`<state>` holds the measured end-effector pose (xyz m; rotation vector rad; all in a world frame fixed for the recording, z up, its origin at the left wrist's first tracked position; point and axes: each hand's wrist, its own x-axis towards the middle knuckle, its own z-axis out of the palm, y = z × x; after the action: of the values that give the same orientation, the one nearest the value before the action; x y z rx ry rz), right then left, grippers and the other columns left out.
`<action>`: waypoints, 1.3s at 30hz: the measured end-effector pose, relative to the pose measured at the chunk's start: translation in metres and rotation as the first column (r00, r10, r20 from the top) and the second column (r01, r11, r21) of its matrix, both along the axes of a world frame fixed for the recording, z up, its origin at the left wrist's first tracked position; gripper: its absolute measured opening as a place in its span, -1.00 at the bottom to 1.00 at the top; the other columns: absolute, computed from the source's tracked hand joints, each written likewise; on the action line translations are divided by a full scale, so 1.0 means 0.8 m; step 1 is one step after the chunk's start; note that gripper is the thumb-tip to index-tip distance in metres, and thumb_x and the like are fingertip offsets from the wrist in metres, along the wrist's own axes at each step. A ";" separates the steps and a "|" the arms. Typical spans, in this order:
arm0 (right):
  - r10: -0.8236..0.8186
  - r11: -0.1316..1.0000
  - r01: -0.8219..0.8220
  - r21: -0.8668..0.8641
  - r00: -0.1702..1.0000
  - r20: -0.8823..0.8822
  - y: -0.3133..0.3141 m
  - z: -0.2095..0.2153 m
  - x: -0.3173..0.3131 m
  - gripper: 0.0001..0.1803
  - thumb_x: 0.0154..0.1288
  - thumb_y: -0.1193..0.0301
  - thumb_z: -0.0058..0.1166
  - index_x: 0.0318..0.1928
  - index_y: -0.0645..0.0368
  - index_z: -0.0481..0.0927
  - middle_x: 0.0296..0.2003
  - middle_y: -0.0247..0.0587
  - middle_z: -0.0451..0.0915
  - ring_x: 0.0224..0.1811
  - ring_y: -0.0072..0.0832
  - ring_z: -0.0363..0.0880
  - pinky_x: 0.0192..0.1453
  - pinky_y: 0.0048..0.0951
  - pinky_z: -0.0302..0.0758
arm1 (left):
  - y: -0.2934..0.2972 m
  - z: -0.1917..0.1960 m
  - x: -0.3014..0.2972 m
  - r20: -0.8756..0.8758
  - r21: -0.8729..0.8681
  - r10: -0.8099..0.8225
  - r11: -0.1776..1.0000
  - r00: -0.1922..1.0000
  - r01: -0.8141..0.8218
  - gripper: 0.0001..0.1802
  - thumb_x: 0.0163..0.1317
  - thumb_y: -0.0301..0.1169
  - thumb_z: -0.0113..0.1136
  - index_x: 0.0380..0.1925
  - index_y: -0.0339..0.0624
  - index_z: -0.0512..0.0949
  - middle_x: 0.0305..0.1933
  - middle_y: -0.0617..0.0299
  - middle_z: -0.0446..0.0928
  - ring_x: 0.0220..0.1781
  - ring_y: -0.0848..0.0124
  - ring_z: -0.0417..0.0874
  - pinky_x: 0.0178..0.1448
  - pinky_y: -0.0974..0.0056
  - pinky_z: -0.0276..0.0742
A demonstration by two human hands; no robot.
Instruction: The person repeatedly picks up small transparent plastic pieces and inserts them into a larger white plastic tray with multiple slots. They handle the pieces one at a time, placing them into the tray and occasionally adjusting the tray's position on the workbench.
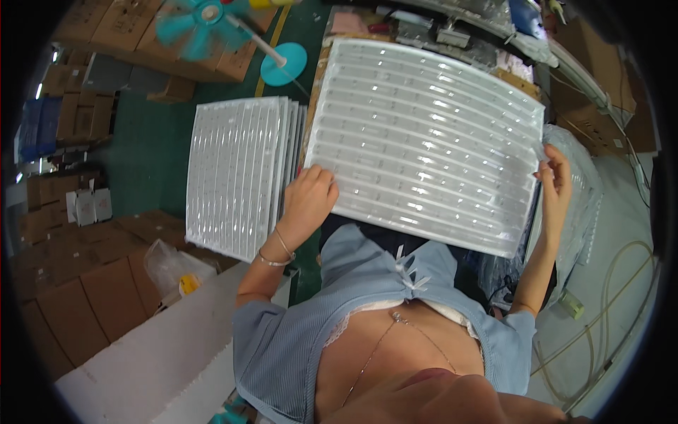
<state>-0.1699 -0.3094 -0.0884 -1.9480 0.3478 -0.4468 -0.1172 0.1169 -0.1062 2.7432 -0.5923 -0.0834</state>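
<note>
A large white ribbed panel (pixel 424 145) with a glossy surface and rows of small dark marks lies in front of me, its near edge tilted and close to my body. My left hand (pixel 311 198) is closed on its left edge near the near corner, fingertips resting on the rim. At the right edge, my right hand (pixel 556 177) has its fingers bent and thumb and fingertips pinched at the rim; whether they hold the panel itself or a thin film there is hard to make out.
Several similar panels (pixel 236 173) lean in a stack at my left. A turquoise fan (pixel 282 65) stands beyond them. Cardboard boxes (pixel 113 297) line the left side. Plastic-wrapped goods (pixel 575 191) stand at the right, near a loose hose (pixel 593 339). Clutter covers the bench's far end.
</note>
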 end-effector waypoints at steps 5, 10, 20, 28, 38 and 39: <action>-0.003 0.990 0.002 0.138 1.000 0.011 0.003 0.016 0.019 -0.75 0.27 0.46 0.05 -0.05 0.21 0.49 -0.01 -0.24 0.49 -0.13 -0.61 0.48 -0.20 -0.60 0.51 | -0.033 0.047 0.060 -0.024 -0.063 -0.019 0.998 1.000 0.017 -0.88 0.10 -0.40 0.08 -0.40 -0.20 0.52 -0.35 0.13 0.52 -0.29 0.13 0.56 -0.25 0.13 0.48; -0.077 0.986 0.051 0.156 0.983 0.167 0.002 0.039 0.059 -0.79 0.26 0.45 0.08 -0.11 0.19 0.49 0.01 -0.18 0.48 -0.09 -0.56 0.51 -0.20 -0.57 0.53 | -0.154 0.109 0.166 0.344 -0.421 -0.108 0.870 0.933 0.256 -0.70 0.14 -0.27 0.13 -0.12 -0.10 0.53 -0.23 0.14 0.54 -0.25 0.15 0.58 -0.22 0.18 0.48; -0.107 0.950 0.213 -0.230 0.910 0.402 0.016 0.092 0.198 -0.79 0.19 0.46 0.15 -0.17 0.26 0.54 -0.20 -0.25 0.57 -0.24 -0.56 0.55 -0.21 -0.55 0.51 | -0.359 0.146 0.319 0.656 0.074 -0.265 0.954 0.707 0.289 -0.52 0.03 0.06 0.18 -0.14 0.03 0.58 -0.34 0.13 0.55 -0.35 0.18 0.60 -0.29 0.19 0.51; 0.045 0.546 0.379 -0.747 0.877 0.478 0.043 0.110 0.315 -0.85 0.11 0.28 0.16 -0.35 0.04 0.56 -0.42 -0.30 0.58 -0.32 -0.26 0.53 -0.33 -0.22 0.35 | -0.217 0.124 0.237 0.369 -0.742 -0.051 0.585 0.928 0.327 -0.71 0.03 -0.38 0.28 -0.21 -0.19 0.56 -0.40 0.22 0.54 -0.41 0.38 0.55 -0.31 0.30 0.46; 0.027 0.701 0.217 -0.679 0.944 0.329 -0.008 0.082 0.348 -0.46 0.14 -0.02 0.14 -0.05 0.14 0.53 -0.14 -0.19 0.61 -0.03 -0.35 0.56 0.07 -0.39 0.40 | 0.015 0.020 0.085 -0.555 -0.678 0.129 0.503 0.822 -0.536 -0.67 0.23 -0.36 0.12 -0.01 -0.20 0.51 -0.39 0.33 0.48 -0.48 0.60 0.42 -0.43 0.50 0.32; 0.047 0.758 0.172 -0.629 0.948 0.316 -0.008 0.081 0.347 -0.44 0.15 0.00 0.15 -0.03 0.20 0.52 -0.13 -0.16 0.60 -0.01 -0.41 0.54 0.10 -0.42 0.37 | 0.026 0.012 0.065 -0.504 -0.639 0.176 0.584 0.846 -0.502 -0.67 0.21 -0.37 0.13 -0.02 -0.19 0.50 -0.40 0.31 0.49 -0.47 0.57 0.43 -0.41 0.48 0.34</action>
<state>0.1076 -0.3161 -0.0235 -2.4908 0.0379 -1.0220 -0.0651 0.1377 -0.0963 1.8687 0.0661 -0.2267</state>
